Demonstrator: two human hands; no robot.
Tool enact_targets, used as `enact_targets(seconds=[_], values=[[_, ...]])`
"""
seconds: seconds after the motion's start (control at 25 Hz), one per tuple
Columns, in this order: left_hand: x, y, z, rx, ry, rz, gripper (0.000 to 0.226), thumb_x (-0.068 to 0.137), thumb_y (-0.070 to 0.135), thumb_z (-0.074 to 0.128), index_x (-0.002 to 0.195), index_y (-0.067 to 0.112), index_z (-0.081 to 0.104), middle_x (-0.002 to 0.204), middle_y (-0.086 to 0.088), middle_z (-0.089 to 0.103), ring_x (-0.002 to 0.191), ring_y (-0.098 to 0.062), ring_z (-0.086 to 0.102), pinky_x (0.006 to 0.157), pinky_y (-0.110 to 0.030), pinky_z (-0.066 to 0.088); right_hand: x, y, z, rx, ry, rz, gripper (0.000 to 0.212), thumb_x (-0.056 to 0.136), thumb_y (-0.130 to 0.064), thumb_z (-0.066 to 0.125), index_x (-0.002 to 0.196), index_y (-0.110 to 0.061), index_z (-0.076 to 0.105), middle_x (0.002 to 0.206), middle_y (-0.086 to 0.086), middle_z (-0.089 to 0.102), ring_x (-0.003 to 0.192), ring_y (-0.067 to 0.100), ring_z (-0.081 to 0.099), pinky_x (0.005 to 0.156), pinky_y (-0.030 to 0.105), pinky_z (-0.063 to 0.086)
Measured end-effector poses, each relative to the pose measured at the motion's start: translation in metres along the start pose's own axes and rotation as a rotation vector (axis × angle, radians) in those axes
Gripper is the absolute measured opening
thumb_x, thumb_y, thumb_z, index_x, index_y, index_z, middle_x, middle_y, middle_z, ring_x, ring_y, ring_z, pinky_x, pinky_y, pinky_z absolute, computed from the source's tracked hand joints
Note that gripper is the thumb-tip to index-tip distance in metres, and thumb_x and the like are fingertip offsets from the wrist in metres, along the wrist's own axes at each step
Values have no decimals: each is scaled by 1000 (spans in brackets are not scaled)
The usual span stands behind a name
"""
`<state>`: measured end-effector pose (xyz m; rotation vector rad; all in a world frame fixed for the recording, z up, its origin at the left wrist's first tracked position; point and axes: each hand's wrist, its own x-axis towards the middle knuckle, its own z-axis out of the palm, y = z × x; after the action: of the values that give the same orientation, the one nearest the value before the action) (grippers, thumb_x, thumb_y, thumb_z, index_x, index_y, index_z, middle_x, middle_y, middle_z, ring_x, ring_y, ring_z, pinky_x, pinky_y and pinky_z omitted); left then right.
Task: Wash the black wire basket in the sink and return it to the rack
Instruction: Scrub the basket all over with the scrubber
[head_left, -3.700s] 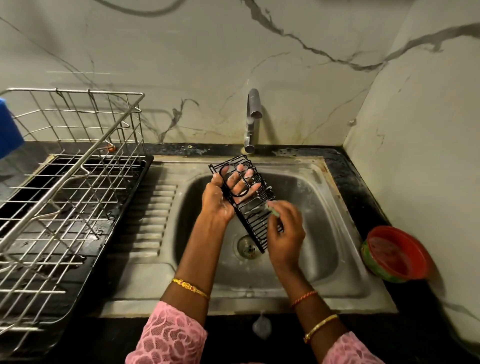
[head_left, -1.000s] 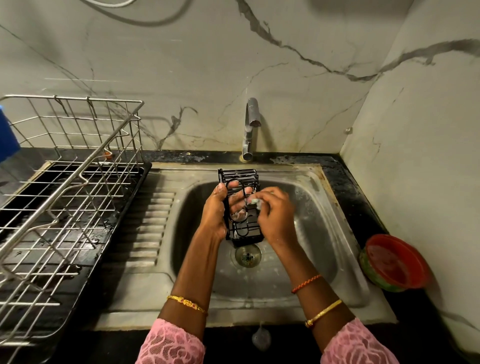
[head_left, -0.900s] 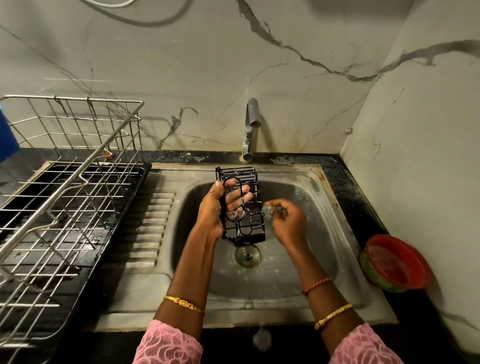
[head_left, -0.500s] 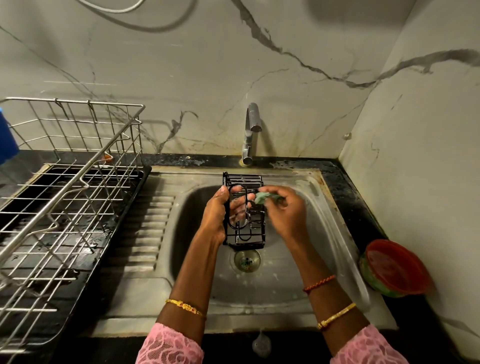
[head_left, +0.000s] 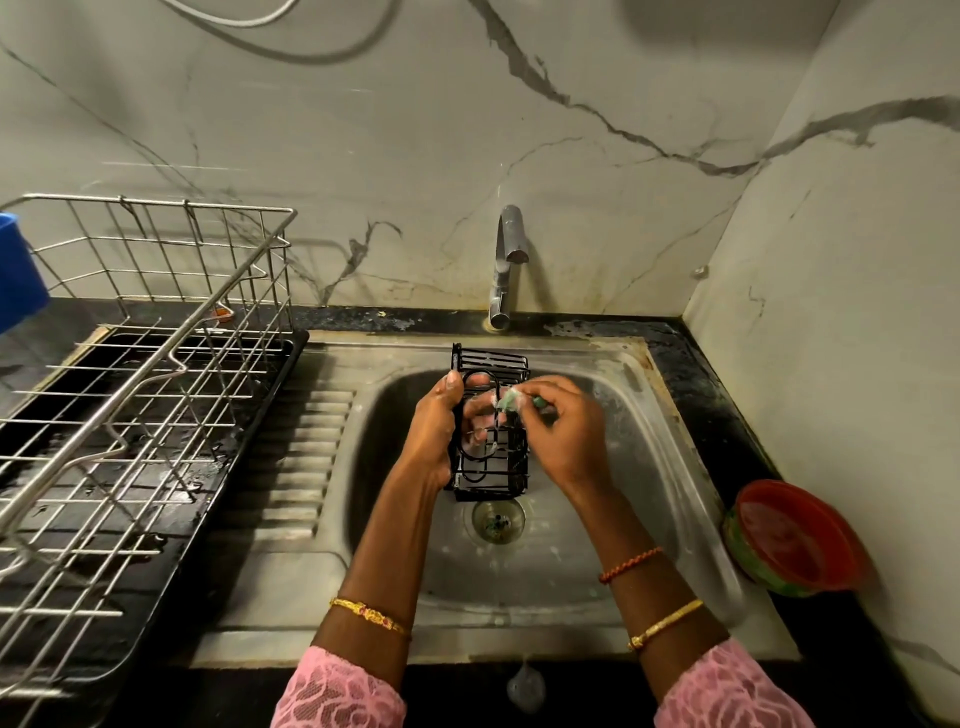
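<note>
Nearest the camera, two pink lace sleeves (head_left: 337, 696) are seen at the front edge of the counter, with gold bangles on both wrists and an orange thread band on the right one. Beyond them, the steel sink (head_left: 691, 540) is set into the dark counter, its drain (head_left: 497, 521) lying directly below the hands. The black wire basket (head_left: 491, 462) is held upright above the drain, over the middle of the basin and clear of its floor. It is clamped by the left hand (head_left: 434, 431), with the thumb laid on its left edge and the fingers seen through the wires behind. A small green scrub pad (head_left: 510, 401) is pinched in the closed fingers of the right hand (head_left: 566, 431) and pressed against the upper right part of the basket. A red bowl (head_left: 795, 538) sits on the counter beside the sink's right edge. On the left, the steel wire rack (head_left: 130, 395) stands in a black drip tray (head_left: 223, 467) next to the ribbed drainboard. At the back edge, the tap (head_left: 504, 265) rises against the marble wall; no water can be made out running from it.
</note>
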<state>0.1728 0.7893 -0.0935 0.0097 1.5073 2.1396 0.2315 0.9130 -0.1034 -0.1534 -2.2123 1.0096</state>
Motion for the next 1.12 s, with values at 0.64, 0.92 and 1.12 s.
enact_targets(seconds=[0.64, 0.92, 1.12], values=[[0, 3, -11, 28, -33, -22, 38, 103, 36, 28, 99, 16, 59, 89, -6, 76, 57, -10, 65, 40, -17, 32, -15, 25, 6, 117, 110, 444, 22, 87, 1, 56, 101, -13, 66, 94, -3, 64, 84, 15, 64, 67, 16, 51], [-7, 2, 0, 165, -19, 34, 31, 103, 32, 32, 96, 15, 58, 79, -2, 67, 52, -6, 62, 41, -16, 33, 13, -19, 11, 17, -34, 25, 13, 83, -8, 67, 94, -5, 72, 91, 0, 62, 77, -1, 54, 69, -2, 40], [-5, 2, -5, 135, 0, 37, 30, 103, 31, 35, 91, 15, 57, 81, 4, 71, 58, -19, 68, 35, -16, 23, -3, 10, -10, 53, 22, 99, 16, 82, 2, 64, 97, -2, 69, 95, 9, 68, 82, 2, 57, 76, 6, 47]])
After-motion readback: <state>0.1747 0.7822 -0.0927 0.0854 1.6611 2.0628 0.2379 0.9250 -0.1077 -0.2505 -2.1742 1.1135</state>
